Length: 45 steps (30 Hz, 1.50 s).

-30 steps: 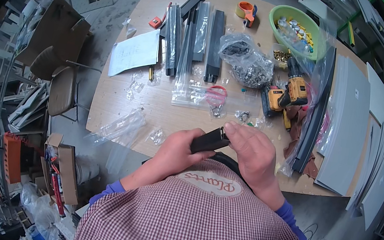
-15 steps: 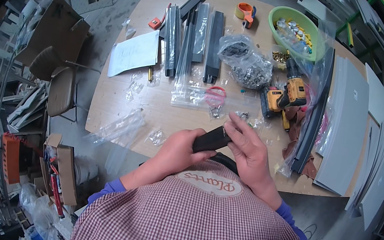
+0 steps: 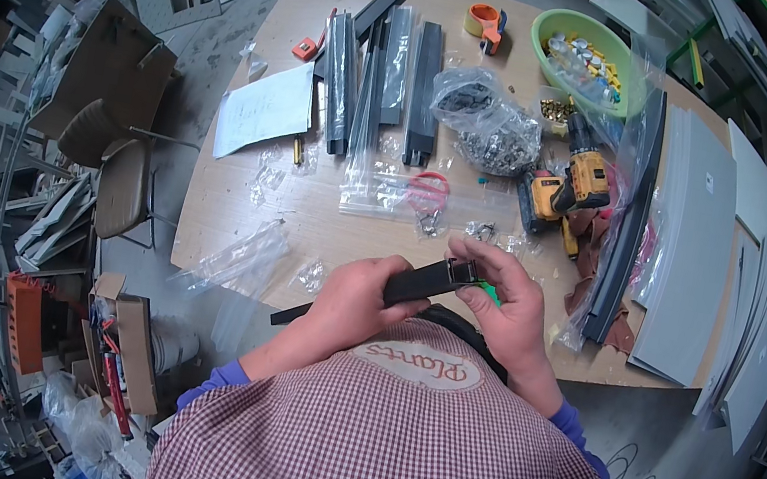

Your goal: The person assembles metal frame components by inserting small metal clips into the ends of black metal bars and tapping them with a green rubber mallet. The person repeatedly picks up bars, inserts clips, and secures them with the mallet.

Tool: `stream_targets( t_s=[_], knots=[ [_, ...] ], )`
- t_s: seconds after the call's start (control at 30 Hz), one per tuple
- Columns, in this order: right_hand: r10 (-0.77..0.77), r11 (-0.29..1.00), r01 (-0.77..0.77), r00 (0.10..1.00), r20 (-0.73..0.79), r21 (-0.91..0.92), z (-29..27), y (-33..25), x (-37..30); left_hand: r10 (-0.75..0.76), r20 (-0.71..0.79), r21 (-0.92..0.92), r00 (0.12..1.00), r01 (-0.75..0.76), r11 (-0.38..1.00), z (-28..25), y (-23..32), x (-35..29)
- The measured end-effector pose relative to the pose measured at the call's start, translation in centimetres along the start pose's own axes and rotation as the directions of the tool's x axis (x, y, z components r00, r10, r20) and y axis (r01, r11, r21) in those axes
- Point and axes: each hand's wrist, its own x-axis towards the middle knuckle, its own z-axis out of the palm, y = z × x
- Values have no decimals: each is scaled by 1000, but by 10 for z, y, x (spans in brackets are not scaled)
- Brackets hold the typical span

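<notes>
My left hand (image 3: pixel 348 297) is closed round a short black hollow profile (image 3: pixel 415 282), held tilted in front of my apron. Its far end rises to the right and shows an opening with a small shiny edge or fitting. Curled about that end is my right hand (image 3: pixel 516 307), its thumb and fingertips against it. Something small and bright green (image 3: pixel 492 294) shows by the right palm; I cannot make out what it is. A longer black strip (image 3: pixel 290 314) sticks out to the left beneath my left wrist, mostly hidden by my arms.
On the table (image 3: pixel 352 244) lie dark profiles in plastic sleeves (image 3: pixel 426 94), a paper sheet (image 3: pixel 266 113), bags of small hardware (image 3: pixel 496 142), yellow-black cordless drills (image 3: pixel 589 178) and a tape dispenser (image 3: pixel 485 25). A green basin (image 3: pixel 541 38) and grey panels (image 3: pixel 691 250) occupy the right.
My right fingers have shifted off the profile's top and round its end, uncovering the opening. The bright green thing now shows. The strip under my left wrist reaches further left.
</notes>
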Motion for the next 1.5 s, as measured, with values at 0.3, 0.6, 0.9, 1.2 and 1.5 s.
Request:
stream_targets(
  t_s=[0.3,0.6,0.9,1.2,1.5],
  knots=[
    [-83,960,64,995,-58,-274,-1,-1,-3,-20,8,8,1000,20,1000,1,0,-1],
    [-290,800,281,955,70,-529,-11,-9,4,-42,59,-51,997,45,998,3,-1,-1],
    [-177,896,192,981,73,-401,-8,-18,4,-59,242,-263,969,124,957,-1,-17,2],
    [67,996,-65,998,21,-58,7,-14,10,159,245,-619,956,28,785,7,-66,36],
    [176,970,-156,980,-95,184,18,2,20,-67,447,-639,892,370,674,10,-64,44]
  ],
)
